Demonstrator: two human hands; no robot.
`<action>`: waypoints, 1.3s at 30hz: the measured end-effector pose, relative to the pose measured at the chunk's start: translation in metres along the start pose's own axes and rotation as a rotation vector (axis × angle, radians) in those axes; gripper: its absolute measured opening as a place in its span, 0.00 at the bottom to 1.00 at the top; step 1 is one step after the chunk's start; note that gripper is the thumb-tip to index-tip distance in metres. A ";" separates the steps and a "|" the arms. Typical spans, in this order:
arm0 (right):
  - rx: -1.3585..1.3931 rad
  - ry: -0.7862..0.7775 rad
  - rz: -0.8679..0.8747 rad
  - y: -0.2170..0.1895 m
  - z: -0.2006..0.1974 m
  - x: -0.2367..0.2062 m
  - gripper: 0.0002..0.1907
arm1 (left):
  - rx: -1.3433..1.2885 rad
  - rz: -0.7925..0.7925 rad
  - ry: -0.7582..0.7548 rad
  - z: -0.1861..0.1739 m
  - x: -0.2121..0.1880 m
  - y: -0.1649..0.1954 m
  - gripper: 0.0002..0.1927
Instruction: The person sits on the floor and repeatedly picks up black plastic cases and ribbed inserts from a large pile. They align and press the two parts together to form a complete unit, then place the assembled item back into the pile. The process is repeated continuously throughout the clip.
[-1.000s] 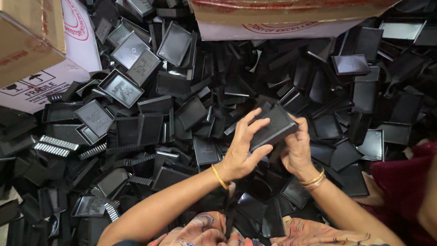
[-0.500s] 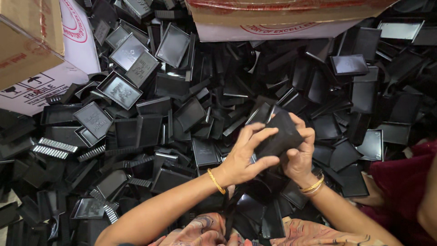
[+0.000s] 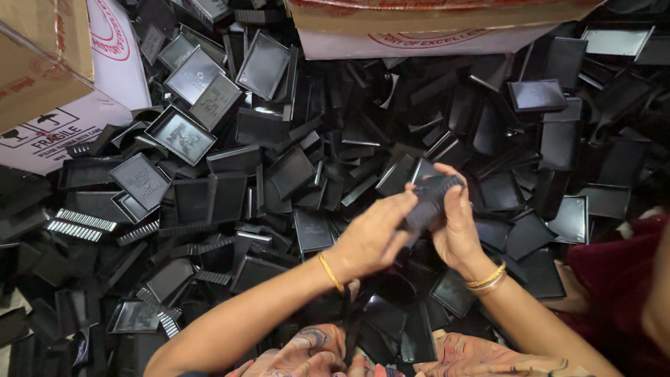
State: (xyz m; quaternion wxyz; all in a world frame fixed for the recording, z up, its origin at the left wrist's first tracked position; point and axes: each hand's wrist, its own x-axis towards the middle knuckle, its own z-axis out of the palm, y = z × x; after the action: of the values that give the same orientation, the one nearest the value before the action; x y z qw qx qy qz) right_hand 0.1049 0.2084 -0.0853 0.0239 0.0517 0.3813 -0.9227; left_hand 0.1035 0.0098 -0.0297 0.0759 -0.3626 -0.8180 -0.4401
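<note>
Loose black trays heaped all round; our left hand and right hand fingers clamp a ribbed black part.

I see almost no bare floor, just a sliver at the lower left of the heap of black plastic trays. Heap spreads edge to edge. Cardboard box sits at heap's upper left, second box along its top edge.
</note>
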 end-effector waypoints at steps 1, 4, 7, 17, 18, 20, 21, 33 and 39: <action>-0.106 -0.060 -0.036 0.000 -0.008 0.001 0.30 | -0.037 -0.042 0.015 -0.004 0.002 -0.005 0.31; -0.397 -0.151 -0.120 -0.007 -0.036 0.006 0.25 | -0.083 -0.148 -0.048 -0.019 0.007 -0.017 0.25; -0.598 -0.063 -0.147 -0.008 -0.052 0.013 0.15 | -0.028 -0.165 -0.113 -0.038 0.027 -0.017 0.25; -1.830 -0.400 -0.516 -0.013 -0.048 0.064 0.40 | 0.704 0.323 0.510 -0.123 0.168 -0.038 0.15; -1.855 -0.432 -0.527 -0.008 -0.051 0.061 0.40 | 0.626 0.447 0.422 -0.110 0.154 -0.047 0.13; -1.908 -0.377 -0.476 -0.003 -0.057 0.058 0.37 | 0.456 0.294 -0.020 -0.067 0.111 -0.064 0.08; -1.935 -0.352 -0.446 -0.002 -0.061 0.056 0.36 | 0.487 0.153 -0.182 -0.045 0.084 -0.072 0.06; -1.171 -0.012 -0.265 -0.020 -0.078 0.047 0.36 | 1.153 -0.076 -0.102 -0.075 0.013 -0.198 0.11; -1.123 -0.005 -0.221 -0.017 -0.073 0.040 0.36 | 1.241 0.000 0.168 -0.122 0.030 -0.178 0.14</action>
State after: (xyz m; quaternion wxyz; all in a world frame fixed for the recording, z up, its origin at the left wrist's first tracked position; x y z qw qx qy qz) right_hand 0.0695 0.2719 -0.1296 -0.0479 -0.0112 0.8161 -0.5759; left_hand -0.0591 -0.1312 -0.0612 0.3365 -0.2149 -0.9124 0.0898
